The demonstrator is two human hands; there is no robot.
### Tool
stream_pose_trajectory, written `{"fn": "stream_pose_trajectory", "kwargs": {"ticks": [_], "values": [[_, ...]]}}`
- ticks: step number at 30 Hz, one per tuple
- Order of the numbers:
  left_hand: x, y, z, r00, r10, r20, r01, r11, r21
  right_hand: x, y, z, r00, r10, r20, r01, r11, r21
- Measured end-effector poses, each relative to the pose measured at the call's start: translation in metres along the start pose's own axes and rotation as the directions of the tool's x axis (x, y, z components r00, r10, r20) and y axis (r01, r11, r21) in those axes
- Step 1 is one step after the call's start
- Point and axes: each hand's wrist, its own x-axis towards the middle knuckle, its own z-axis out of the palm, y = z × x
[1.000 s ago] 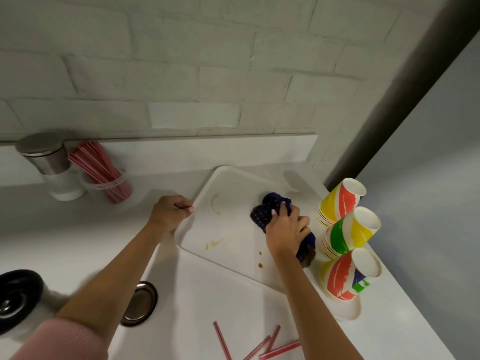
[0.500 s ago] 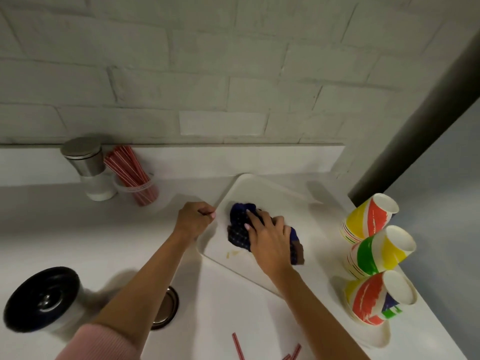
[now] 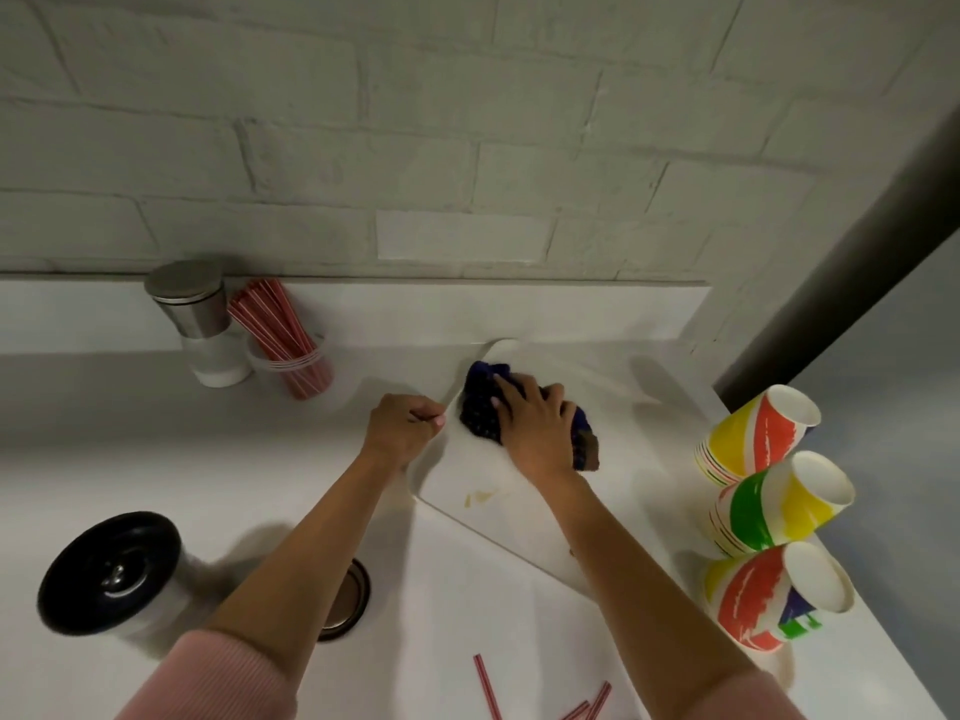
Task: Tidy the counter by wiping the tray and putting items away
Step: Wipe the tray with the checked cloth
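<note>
A white tray (image 3: 613, 459) lies on the counter near the back wall. My right hand (image 3: 535, 423) presses a dark blue checked cloth (image 3: 480, 407) flat on the tray's far left corner. My left hand (image 3: 402, 426) grips the tray's left edge with closed fingers. A yellowish smear (image 3: 480, 497) shows on the tray near its front left corner. Loose red straws (image 3: 540, 693) lie on the counter at the bottom.
Stacks of colourful paper cups (image 3: 774, 506) stand right of the tray. A clear cup of red straws (image 3: 288, 350) and a steel-lidded jar (image 3: 200, 324) sit at the back left. A black-lidded canister (image 3: 111, 574) stands front left, beside a round metal lid (image 3: 345, 600).
My right hand has slid the cloth from the tray's right side to its far left corner. My left hand has stayed on the tray's edge. The view has shifted.
</note>
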Motion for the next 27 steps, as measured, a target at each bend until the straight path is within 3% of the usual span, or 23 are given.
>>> {"fn": "stream_pose_trajectory", "kwargs": {"ticks": [3,7,9,14,19,27], "values": [[0.001,-0.004,0.001,1.000,0.009,0.002,-0.009,1.000,-0.010,-0.034,0.019,-0.004,0.995,-0.092,-0.031,0.093,0.996,0.013],[-0.004,-0.001,0.002,0.999,0.024,-0.036,-0.025,0.999,-0.031,-0.027,0.060,-0.013,0.985,0.175,-0.002,-0.174,0.984,0.032],[-0.005,0.002,0.002,0.999,0.006,-0.045,-0.008,0.999,-0.043,-0.015,0.054,-0.016,0.971,0.239,-0.001,-0.239,0.971,0.024],[-0.006,0.004,0.003,0.996,-0.079,-0.032,0.075,0.992,-0.105,-0.038,0.009,-0.009,1.000,-0.002,0.008,0.002,1.000,-0.005],[-0.010,0.004,0.001,0.997,-0.069,-0.026,0.064,0.987,-0.146,-0.087,0.028,-0.017,0.980,-0.193,0.044,0.189,0.978,0.085],[-0.031,-0.004,-0.013,0.999,-0.053,-0.012,0.051,0.985,-0.164,-0.062,0.026,-0.022,0.984,0.176,0.020,-0.177,0.981,0.078]]}}
